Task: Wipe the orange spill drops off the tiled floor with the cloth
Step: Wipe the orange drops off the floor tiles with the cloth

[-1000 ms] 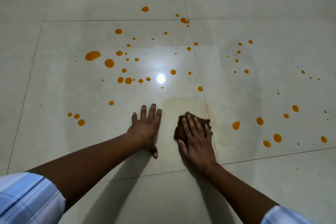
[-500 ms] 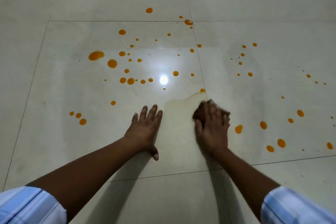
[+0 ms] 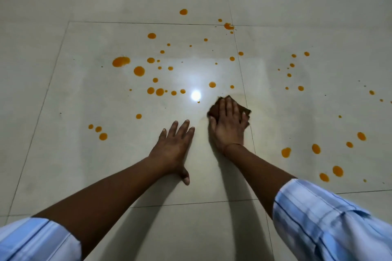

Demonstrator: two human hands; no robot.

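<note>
Pushed farther forward, the right hand [image 3: 228,127] presses the cloth [image 3: 214,109] with flat fingers mid-wipe, the left hand [image 3: 171,148] rests splayed, and the next sweep should reach the nearest orange drops [image 3: 212,84].

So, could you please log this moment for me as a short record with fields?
floor: glossy pale tiled floor
wiping: right hand, fingers straight, pressing a dark brown cloth on the floor
support: left hand flat on bare tile, holding nothing
spill: orange drops scattered left, ahead and right of the cloth
glare: light reflection just left of the cloth
</note>
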